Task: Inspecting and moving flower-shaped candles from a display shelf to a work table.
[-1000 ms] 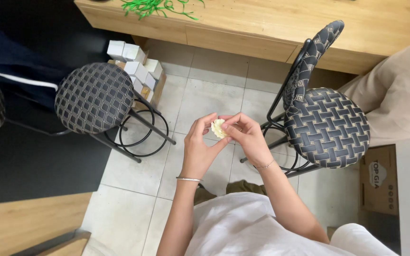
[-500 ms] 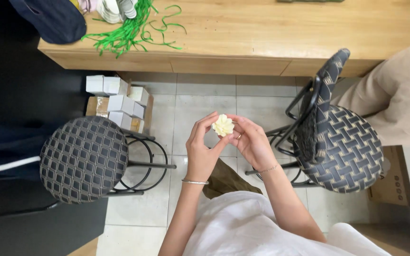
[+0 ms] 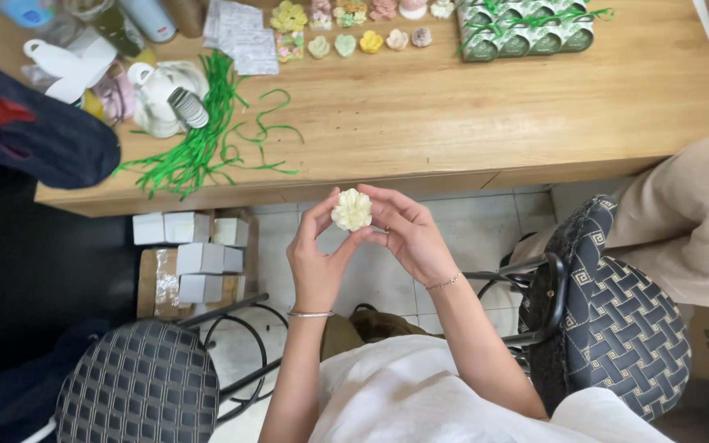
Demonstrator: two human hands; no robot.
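Holding a small cream flower-shaped piece (image 3: 352,210) up at the centre of the frame, both hands are now working just below the front edge of the wooden table (image 3: 535,107), where a second ago they were lower, over the tiled floor between the two stools; the view has tipped up, so the tabletop is showing far more of itself. The flower, half hidden in the fingers a second ago, is now facing the camera with its petals plainly showing.

The left hand (image 3: 315,258) is pinching the flower's left side between thumb and fingertips, fingers curled rather than spread. The right hand (image 3: 408,234) is cupping it from the right, fingers half closed and touching its edge, the thumb lying along the underside.

Moving outward, green ribbon strands (image 3: 198,148) are trailing across the upper left of the frame, and a row of small pastel flower pieces (image 3: 346,43) is lying along the top centre. Small white boxes (image 3: 198,258) are stacked on the floor at the left, and woven stools are standing at the lower left (image 3: 137,385) and lower right (image 3: 625,320).
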